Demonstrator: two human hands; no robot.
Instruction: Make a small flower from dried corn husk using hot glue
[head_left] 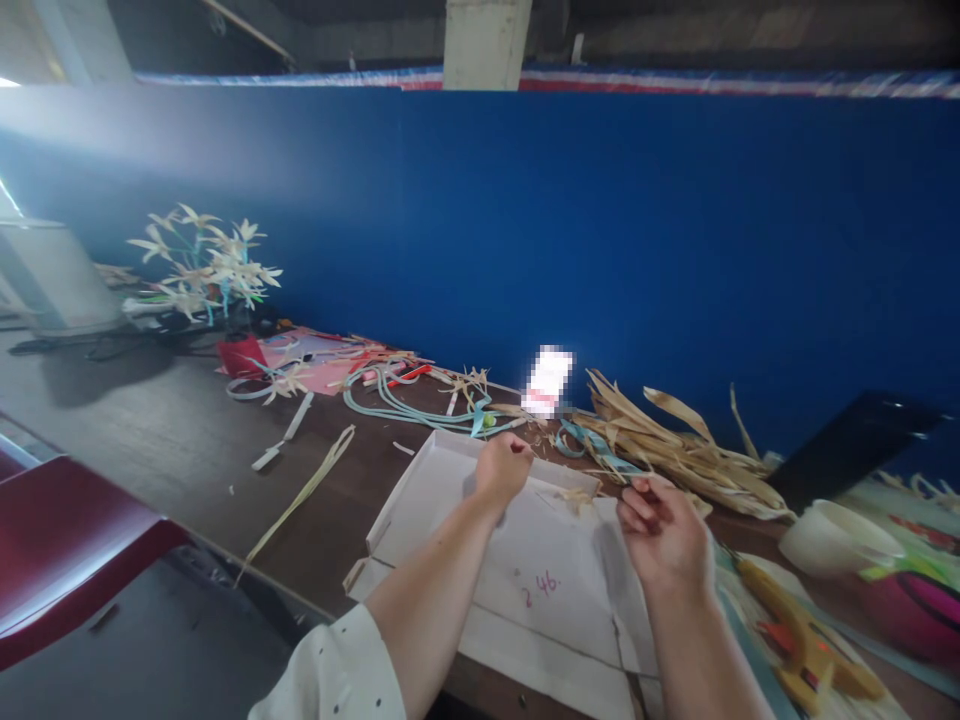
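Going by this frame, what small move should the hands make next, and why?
Probably bring the right hand toward the left hand, above the white cardboard box: both hands are curled as if pinching, yet apart, and the box lies open beneath them. Whatever they may hold is too fine to make out.

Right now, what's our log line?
left hand: curled over open white cardboard box; right hand: curled near box's right edge; holding: unclear

Bright rectangle (548, 381) pixelated, red chair (67, 545) cropped
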